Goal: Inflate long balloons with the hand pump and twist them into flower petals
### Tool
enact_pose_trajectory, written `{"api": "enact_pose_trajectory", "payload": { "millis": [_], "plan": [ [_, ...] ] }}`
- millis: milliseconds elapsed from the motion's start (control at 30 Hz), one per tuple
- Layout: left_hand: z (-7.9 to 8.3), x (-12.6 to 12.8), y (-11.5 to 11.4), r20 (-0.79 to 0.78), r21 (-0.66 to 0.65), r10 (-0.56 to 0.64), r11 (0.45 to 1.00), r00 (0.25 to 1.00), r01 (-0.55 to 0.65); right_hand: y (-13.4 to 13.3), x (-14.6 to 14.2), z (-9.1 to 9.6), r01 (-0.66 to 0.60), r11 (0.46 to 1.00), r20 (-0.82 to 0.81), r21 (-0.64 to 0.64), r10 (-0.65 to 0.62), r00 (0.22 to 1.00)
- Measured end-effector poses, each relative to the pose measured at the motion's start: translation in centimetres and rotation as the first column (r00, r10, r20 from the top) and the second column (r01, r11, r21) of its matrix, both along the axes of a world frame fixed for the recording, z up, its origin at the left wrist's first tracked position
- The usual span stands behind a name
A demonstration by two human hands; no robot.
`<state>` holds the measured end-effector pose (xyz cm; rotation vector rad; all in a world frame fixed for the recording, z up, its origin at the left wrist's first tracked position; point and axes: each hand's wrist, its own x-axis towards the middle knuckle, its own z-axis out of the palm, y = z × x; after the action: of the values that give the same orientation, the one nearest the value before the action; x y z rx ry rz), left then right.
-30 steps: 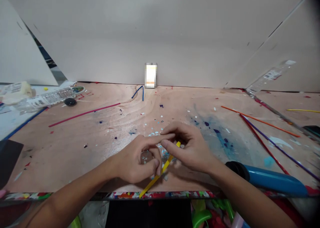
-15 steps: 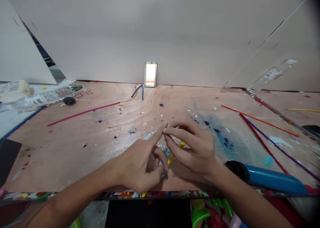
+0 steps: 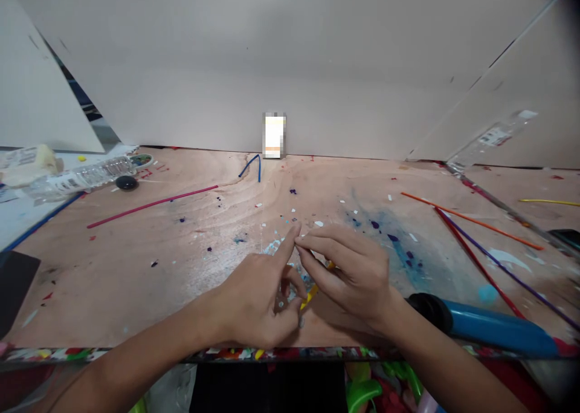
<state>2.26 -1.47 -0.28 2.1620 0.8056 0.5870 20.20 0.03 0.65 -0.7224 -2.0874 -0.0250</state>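
Observation:
Both my hands meet near the front middle of a paint-stained wooden table (image 3: 190, 262). My left hand (image 3: 260, 298) has its index finger stretched forward and the other fingers curled in. My right hand (image 3: 351, 274) has its fingers pinched together, its index tip touching my left index tip. A thin yellow uninflated balloon (image 3: 310, 293) runs between the two hands; only a short piece shows, and its lower end pokes out at the table's front edge (image 3: 259, 354). Both hands appear to grip it. Small coloured scraps lie around the hands.
A blue pump (image 3: 493, 328) lies at the right front. Red (image 3: 471, 257), purple (image 3: 507, 268) and orange (image 3: 471, 219) balloon strands lie right, a pink one (image 3: 151, 205) left, a bent blue one (image 3: 251, 165) at the back. A plastic bottle (image 3: 77, 177) lies far left.
My left hand has slid forward over the yellow balloon, hiding most of it. My left index finger has straightened, and both hands have drawn slightly closer to me.

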Motion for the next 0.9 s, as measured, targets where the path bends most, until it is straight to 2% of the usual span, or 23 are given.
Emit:
{"api": "enact_pose_trajectory", "payload": {
  "millis": [233,333,567,667,733,833,900],
  "plan": [
    [-0.8,0.4,-0.1,-0.175,0.237,0.161,0.965,0.971,-0.117,0.1,-0.5,-0.3,0.095,0.995,0.075,0.041,-0.098,0.992],
    [-1.2,0.4,-0.1,-0.225,0.316,0.182,0.943,0.957,-0.105,0.2,-0.7,-0.5,0.126,0.992,0.099,0.020,-0.128,0.987],
    [-1.5,0.4,0.0,-0.240,0.341,0.170,0.936,0.956,-0.081,0.2,-0.9,-0.6,0.136,0.991,0.095,-0.006,-0.135,0.986],
    [-1.3,0.3,0.2,-0.195,0.259,0.176,0.958,0.965,-0.123,0.0,-0.9,-0.4,0.113,0.992,0.085,-0.055,-0.108,0.991],
    [-1.2,-0.1,0.5,-0.125,0.124,0.165,0.981,0.978,-0.149,-0.1,-0.9,-0.3,0.094,0.988,0.071,-0.120,-0.085,0.994],
    [-1.1,-0.7,1.4,0.117,-0.174,0.109,0.981,0.987,-0.088,0.2,-0.6,0.0,0.108,0.959,-0.020,-0.263,-0.118,0.993],
    [-1.3,-0.9,2.1,0.295,-0.298,0.134,0.954,0.946,-0.042,0.8,-0.4,0.0,0.068,0.898,-0.125,-0.435,-0.135,0.983]
  ]
}}
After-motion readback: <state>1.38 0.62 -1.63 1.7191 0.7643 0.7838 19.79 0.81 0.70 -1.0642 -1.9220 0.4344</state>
